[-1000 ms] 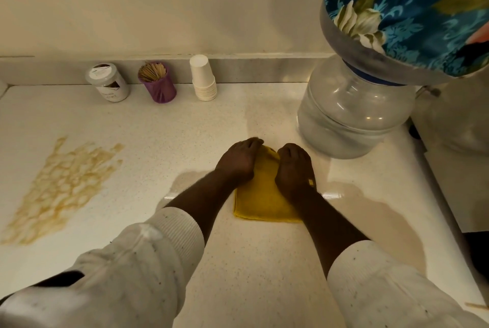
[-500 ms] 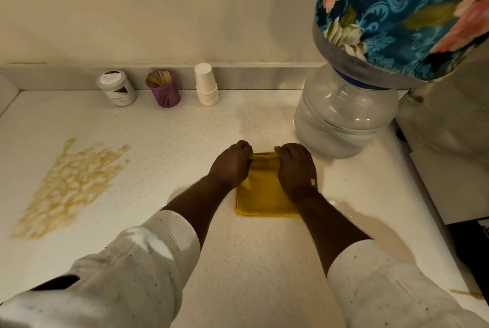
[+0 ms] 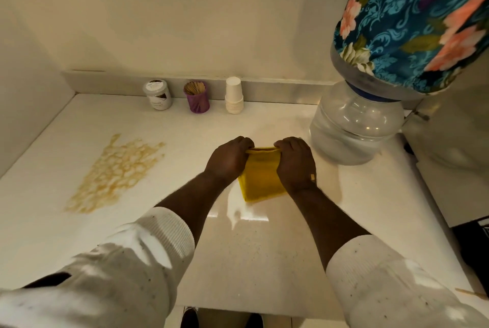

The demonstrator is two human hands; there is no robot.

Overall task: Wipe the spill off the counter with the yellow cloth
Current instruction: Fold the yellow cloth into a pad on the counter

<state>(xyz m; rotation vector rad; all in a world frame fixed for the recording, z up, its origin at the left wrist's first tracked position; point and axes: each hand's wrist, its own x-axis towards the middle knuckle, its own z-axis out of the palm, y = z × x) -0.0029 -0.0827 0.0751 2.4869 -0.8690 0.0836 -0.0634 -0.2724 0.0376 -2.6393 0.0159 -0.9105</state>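
Observation:
A folded yellow cloth [image 3: 260, 178] sits in the middle of the white counter [image 3: 264, 253]. My left hand [image 3: 229, 158] grips its far left corner and my right hand [image 3: 295, 162] grips its far right corner, so the far edge is lifted while the near edge hangs down to the counter. A brownish-yellow spill [image 3: 113, 173] spreads over the counter well to the left of both hands, untouched.
Against the back wall stand a small white jar [image 3: 158, 95], a purple cup of toothpicks [image 3: 197, 97] and a stack of white paper cups [image 3: 234, 95]. A large water bottle [image 3: 354, 126] under a floral cover [image 3: 412, 21] stands right of the cloth. Walls close the left and back.
Both hands went from pressing on the flat cloth to pinching its far edge and lifting it off the counter. The view has tilted back, showing more of the counter.

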